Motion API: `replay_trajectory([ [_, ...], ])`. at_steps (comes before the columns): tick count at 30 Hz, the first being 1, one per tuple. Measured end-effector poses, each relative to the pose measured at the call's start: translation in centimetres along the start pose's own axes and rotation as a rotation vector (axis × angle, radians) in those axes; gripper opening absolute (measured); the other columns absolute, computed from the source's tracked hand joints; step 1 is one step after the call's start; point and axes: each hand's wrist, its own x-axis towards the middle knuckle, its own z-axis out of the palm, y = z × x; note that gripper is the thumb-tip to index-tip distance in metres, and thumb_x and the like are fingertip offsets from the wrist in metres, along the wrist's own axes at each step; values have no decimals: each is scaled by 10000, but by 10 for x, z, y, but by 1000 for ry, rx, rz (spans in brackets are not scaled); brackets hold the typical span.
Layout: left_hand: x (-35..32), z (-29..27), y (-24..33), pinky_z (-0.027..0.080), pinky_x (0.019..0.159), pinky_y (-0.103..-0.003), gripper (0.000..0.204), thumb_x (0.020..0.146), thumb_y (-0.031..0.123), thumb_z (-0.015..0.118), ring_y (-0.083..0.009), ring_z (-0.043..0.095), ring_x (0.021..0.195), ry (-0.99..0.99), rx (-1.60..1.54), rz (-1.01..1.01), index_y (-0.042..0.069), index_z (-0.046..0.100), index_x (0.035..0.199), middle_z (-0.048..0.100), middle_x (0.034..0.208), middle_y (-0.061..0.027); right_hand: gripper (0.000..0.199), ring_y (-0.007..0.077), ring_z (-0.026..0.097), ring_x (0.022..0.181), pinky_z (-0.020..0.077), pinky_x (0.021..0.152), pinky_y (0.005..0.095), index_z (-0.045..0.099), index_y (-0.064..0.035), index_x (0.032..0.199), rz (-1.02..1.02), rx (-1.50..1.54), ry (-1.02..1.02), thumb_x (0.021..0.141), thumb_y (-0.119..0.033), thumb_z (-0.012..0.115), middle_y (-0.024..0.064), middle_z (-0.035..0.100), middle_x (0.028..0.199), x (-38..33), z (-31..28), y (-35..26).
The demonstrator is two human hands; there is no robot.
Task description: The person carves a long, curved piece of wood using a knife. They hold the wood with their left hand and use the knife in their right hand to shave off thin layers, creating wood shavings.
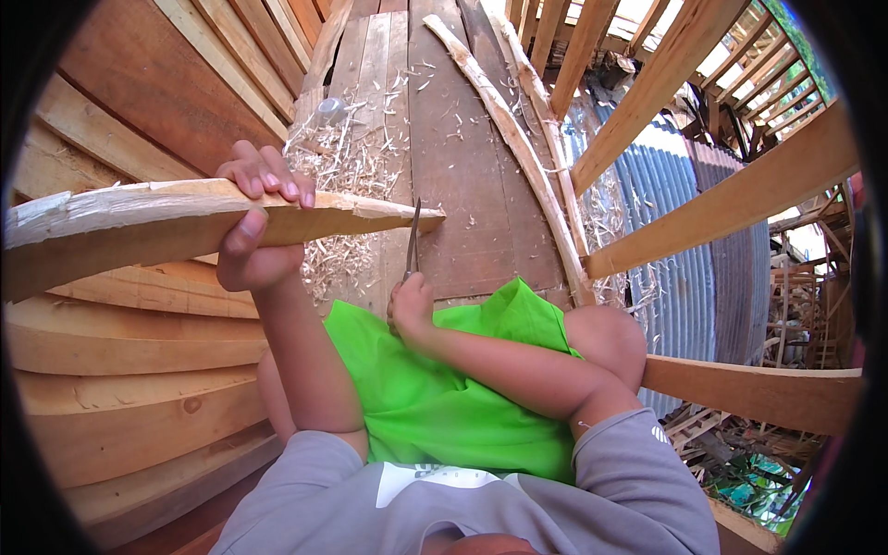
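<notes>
A long curved wooden board (120,222) with a rough, pale hewn edge runs in from the left, and its narrow end reaches the middle of the view. My left hand (259,217) grips it partway along, fingers over the top edge and thumb on the near face. In my right hand (412,308), low over my lap, is a knife (413,242) with its blade pointing up and away from me. The blade stands beside the board's narrow tip; whether they touch I cannot tell. My right fist hides most of the knife's handle.
Pale wood shavings (347,231) litter the plank floor (462,176). A small clear cup (330,112) is among them. Two peeled poles (504,125) lie on the right, beside slatted railing posts (647,97) and corrugated metal sheets (661,259). A plank wall (148,356) rises at the left.
</notes>
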Motion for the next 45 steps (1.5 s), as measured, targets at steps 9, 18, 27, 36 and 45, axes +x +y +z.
replay_trajectory([
  [9, 0, 2, 0, 471, 676, -337, 252, 706, 166, 597, -186, 473, 808, -19, 6, -7, 56, 462, 888, 419, 876, -75, 395, 149, 316, 351, 222, 346, 330, 346, -132, 601, -83, -56, 68, 906, -370, 271, -1, 328, 461, -7, 2, 7],
  [18, 0, -1, 1, 466, 680, -340, 250, 714, 170, 601, -187, 476, 811, -21, 14, -3, 58, 463, 890, 417, 878, -73, 418, 158, 337, 354, 246, 348, 326, 371, -111, 610, -33, 1, -13, 916, -378, 273, 15, 348, 460, -17, -1, 4],
  [27, 0, -3, 1, 461, 681, -339, 257, 715, 179, 608, -188, 476, 812, -25, -3, -5, 58, 465, 891, 416, 879, -74, 432, 167, 356, 351, 261, 342, 327, 416, -100, 642, -48, -56, -97, 927, -386, 263, 28, 368, 462, 4, -3, 19],
  [36, 0, -5, 3, 468, 690, -340, 253, 713, 175, 603, -189, 483, 815, -8, 3, -4, 55, 473, 894, 420, 878, -73, 552, 470, 506, 928, 390, 815, 466, 551, 125, 906, 32, -276, -135, 943, -341, 257, 338, 535, 926, -6, -5, -6],
  [45, 3, 0, -3, 461, 706, -355, 215, 740, 151, 575, -190, 493, 830, 137, 41, 24, 52, 483, 908, 440, 875, -70, 451, 176, 323, 351, 228, 343, 351, 425, -102, 645, 151, -275, -243, 931, -400, 245, 34, 371, 497, -5, -21, -38],
])
